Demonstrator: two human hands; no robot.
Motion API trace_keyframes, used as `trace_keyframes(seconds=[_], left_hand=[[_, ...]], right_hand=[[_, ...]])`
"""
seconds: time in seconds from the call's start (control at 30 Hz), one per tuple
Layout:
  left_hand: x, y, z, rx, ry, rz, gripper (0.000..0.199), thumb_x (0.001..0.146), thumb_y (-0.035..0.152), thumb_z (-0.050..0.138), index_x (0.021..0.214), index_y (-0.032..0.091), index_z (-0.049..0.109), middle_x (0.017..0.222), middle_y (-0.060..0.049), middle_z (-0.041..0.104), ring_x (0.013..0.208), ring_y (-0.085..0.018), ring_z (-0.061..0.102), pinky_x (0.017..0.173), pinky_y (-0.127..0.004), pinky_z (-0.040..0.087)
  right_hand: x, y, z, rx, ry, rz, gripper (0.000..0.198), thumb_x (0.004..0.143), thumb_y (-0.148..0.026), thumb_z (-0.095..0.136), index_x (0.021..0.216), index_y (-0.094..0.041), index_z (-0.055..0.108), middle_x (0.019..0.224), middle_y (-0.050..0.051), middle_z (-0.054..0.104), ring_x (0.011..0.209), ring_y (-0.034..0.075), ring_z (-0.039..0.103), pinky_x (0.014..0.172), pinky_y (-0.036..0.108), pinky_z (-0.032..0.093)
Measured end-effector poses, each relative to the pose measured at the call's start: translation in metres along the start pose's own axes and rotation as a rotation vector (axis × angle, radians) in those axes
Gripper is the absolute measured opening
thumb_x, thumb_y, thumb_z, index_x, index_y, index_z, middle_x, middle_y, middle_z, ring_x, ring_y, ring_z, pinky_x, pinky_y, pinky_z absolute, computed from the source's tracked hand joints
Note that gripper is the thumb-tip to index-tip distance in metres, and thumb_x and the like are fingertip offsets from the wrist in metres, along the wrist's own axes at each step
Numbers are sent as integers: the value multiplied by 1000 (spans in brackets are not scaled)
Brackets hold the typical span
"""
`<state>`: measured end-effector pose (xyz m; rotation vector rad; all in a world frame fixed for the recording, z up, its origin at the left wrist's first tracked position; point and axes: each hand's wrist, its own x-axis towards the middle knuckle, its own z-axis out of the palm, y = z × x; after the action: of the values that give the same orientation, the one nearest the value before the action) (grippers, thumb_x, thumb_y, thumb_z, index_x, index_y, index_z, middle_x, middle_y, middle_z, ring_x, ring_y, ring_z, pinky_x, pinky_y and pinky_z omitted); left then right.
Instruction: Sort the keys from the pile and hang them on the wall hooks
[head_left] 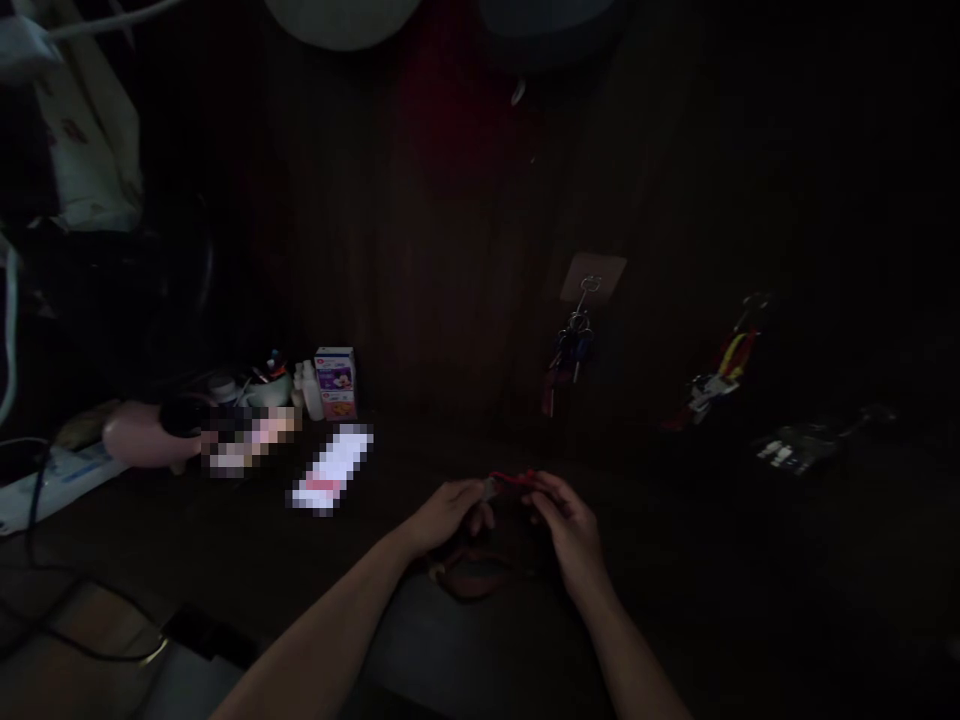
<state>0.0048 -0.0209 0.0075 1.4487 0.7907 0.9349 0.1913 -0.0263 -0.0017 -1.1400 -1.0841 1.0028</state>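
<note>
The view is very dark. My left hand (454, 508) has its fingers closed at the left end of a small red strap-like item (513, 481), where a little grey, metal-looking piece shows. At the other end, the thumb and fingers of my right hand (568, 515) pinch the red part. The item's exact kind is too dim to make out. Just below both hands lies a brown looped strap (474, 590), like a bag handle, over a dark grey surface.
Keys (574, 345) hang from a wall hook ahead, with more hanging bunches (716, 388) to the right. At left are a bright blurred phone-like screen (334, 470), a small carton (336, 385), a pink hair dryer (139, 435), a power strip (60, 480) and cables (90, 600).
</note>
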Motion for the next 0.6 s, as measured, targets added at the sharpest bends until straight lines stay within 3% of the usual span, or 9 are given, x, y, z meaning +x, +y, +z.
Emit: trace_keyframes(seconds=[0.17,0.37,0.6], left_hand=[[3,-6,0,-74,8,-18,35,83,46,50,82,14,65,76,-4,67,63,-12,55,60,-23,40],[6,-6,-1,-109,55,-53,26,78,38,60,81,14,67,75,-3,67,65,-12,59,61,-22,43],[4,-3,-2,-374,95,-192,31,74,38,67,89,11,66,82,-8,70,65,-13,64,60,-23,47]], right_hand=[[-1,-2,1,-14,-8,-9,35,66,-38,68,96,-21,65,99,8,69,74,20,63,58,28,45],[-2,-3,2,-15,-18,-8,31,67,-36,68,95,-22,65,97,7,69,74,19,63,59,28,45],[-2,-4,2,-38,-36,-16,33,67,-35,66,97,-21,65,99,7,68,75,19,63,58,28,45]])
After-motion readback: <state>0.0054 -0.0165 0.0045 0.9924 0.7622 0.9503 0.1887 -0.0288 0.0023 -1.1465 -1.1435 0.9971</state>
